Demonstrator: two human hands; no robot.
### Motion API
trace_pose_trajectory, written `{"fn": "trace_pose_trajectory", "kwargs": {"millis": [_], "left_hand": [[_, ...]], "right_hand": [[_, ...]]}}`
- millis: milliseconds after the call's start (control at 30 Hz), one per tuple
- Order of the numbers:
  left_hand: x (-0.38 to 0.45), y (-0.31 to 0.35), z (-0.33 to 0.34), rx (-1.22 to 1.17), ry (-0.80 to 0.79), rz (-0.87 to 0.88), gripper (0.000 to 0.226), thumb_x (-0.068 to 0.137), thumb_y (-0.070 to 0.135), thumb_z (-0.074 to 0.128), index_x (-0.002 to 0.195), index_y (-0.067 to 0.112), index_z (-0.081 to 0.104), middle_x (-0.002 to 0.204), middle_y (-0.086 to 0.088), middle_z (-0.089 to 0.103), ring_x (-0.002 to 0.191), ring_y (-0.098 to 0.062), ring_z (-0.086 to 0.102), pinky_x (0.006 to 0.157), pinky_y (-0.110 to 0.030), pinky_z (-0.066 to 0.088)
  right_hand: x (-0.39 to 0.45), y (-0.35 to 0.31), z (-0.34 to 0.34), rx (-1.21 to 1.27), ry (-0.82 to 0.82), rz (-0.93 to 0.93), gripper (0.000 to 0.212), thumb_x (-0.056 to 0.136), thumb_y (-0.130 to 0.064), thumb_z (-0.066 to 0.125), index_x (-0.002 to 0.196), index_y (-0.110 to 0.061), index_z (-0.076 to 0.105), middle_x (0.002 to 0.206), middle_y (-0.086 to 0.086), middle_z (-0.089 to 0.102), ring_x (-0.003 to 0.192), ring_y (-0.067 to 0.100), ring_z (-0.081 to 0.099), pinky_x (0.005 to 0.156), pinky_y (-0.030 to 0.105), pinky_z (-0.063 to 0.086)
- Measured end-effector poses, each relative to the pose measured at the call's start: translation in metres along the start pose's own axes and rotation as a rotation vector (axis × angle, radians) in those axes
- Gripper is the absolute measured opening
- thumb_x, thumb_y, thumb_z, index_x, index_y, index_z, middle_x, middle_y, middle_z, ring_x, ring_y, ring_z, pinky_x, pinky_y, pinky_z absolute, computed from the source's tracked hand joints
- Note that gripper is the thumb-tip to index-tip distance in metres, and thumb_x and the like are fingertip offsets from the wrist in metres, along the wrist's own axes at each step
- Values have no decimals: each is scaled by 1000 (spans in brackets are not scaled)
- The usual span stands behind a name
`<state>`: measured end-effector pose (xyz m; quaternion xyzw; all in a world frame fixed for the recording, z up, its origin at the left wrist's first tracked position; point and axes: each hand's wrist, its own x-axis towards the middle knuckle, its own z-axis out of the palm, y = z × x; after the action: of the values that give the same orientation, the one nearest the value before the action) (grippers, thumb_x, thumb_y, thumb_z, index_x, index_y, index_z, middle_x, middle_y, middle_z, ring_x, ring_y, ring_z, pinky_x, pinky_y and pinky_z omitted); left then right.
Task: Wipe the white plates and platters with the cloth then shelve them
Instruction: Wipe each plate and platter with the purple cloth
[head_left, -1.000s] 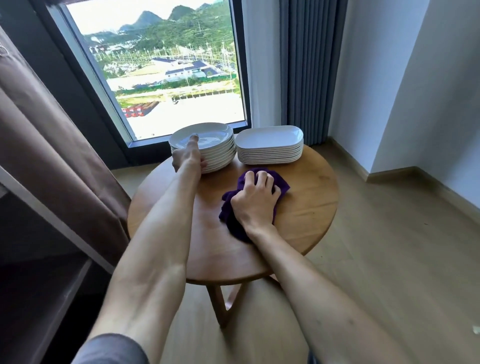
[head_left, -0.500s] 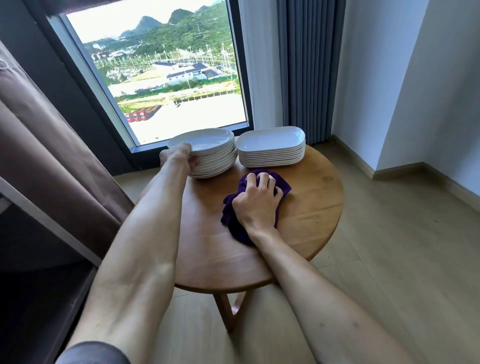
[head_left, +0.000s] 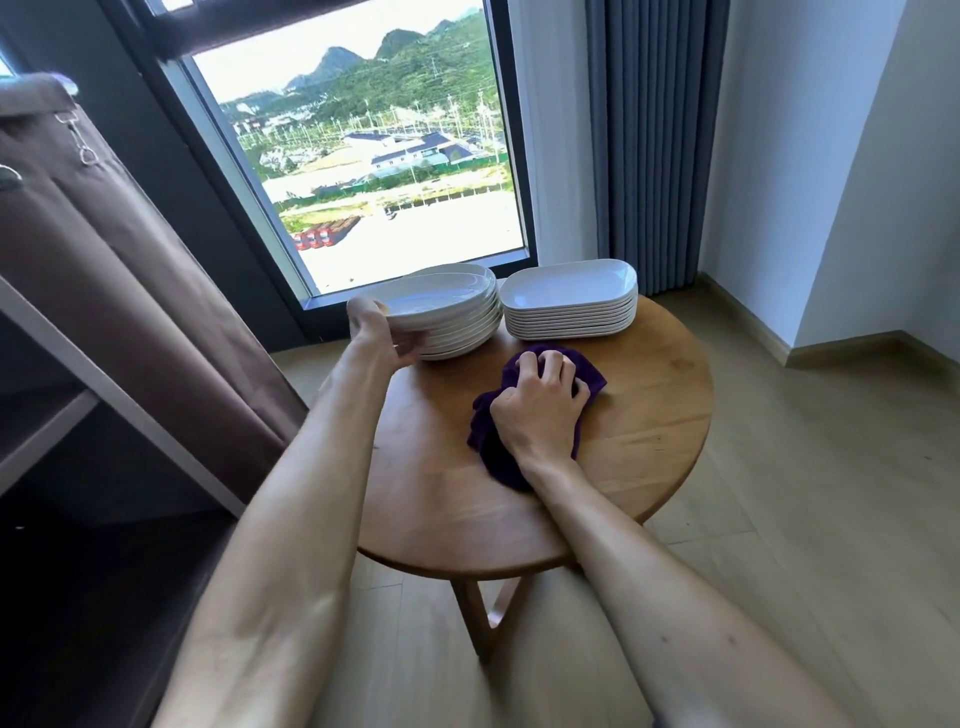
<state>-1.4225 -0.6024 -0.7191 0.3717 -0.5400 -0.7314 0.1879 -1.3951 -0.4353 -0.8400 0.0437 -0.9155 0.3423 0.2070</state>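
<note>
A stack of round white plates (head_left: 462, 332) stands at the back left of the round wooden table (head_left: 649, 431). My left hand (head_left: 382, 335) grips the near-left rim of the top plate (head_left: 441, 299), which is tilted up off the stack. To the right is a stack of white rectangular platters (head_left: 571, 299). A purple cloth (head_left: 498, 452) lies crumpled on the table in front of the platters. My right hand (head_left: 543, 405) is on top of it, fingers curled into the fabric.
A dark shelf unit (head_left: 47, 426) with a brown fabric cover (head_left: 130, 291) stands at the left. A window (head_left: 363, 156) and grey curtain (head_left: 644, 140) lie behind the table. Wooden floor stretches to the right, bounded by white walls.
My left hand slid from the top of the plate stack to its left rim and lifted the top plate's edge. My right hand's fingers bunched into the cloth.
</note>
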Motion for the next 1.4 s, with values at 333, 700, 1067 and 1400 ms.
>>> {"fn": "trace_pose_trajectory", "kwargs": {"millis": [333,700,1067,1400], "left_hand": [[-75,-46,-61,-328,47,255,31,89,18,39,100,10,67,99,-14,71,91,-34,67,74,-37,52],[-107,-118,-99,-428,206,139,36,83,15,42,107,11,68,108,-15,67,106,-39,64,85,-42,54],[-115,-124,-76,-467,250,209,45,62,12,51,105,3,61,109,-18,65,102,-38,63,102,-49,50],[-137,-133,-67,-741,269,207,66,56,14,53,120,7,68,126,-22,68,113,-43,65,106,-49,52]], "right_hand": [[3,5,3,83,1,17,28,88,-32,57,109,-17,66,124,6,56,126,27,44,105,48,33],[22,5,-37,691,152,429,17,92,-23,70,96,-6,71,98,11,74,94,30,68,85,25,46],[3,-79,-96,709,-542,-159,14,84,-27,77,92,-16,80,90,0,78,91,15,72,90,38,57],[-43,-47,-32,687,-378,150,123,54,-30,98,154,-24,27,145,5,51,134,23,48,113,34,37]]}}
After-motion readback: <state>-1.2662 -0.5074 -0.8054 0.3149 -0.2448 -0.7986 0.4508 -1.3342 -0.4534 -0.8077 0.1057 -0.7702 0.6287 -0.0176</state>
